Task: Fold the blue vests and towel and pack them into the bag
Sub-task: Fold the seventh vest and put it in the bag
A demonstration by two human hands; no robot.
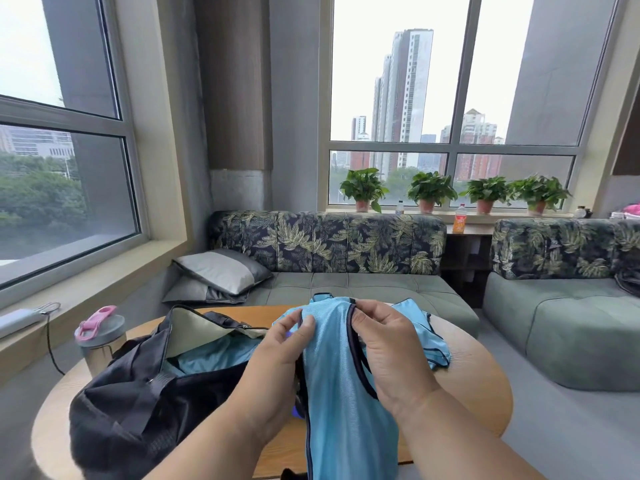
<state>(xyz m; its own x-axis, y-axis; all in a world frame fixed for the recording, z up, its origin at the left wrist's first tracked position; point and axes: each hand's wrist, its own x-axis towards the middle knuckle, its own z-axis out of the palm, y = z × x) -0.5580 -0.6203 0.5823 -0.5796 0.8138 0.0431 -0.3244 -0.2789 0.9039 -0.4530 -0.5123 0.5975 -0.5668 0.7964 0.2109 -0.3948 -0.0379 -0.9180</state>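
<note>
I hold a blue vest [337,375] up over the round wooden table [478,375], my left hand [277,355] pinching its top edge between thumb and fingers and my right hand [388,348] curled round its dark-trimmed edge. On the table's left half the dark bag [145,400] lies open with blue cloth [211,358] inside it, and a second blue vest [426,330] lies on the table's far right part, just behind my right hand
</note>
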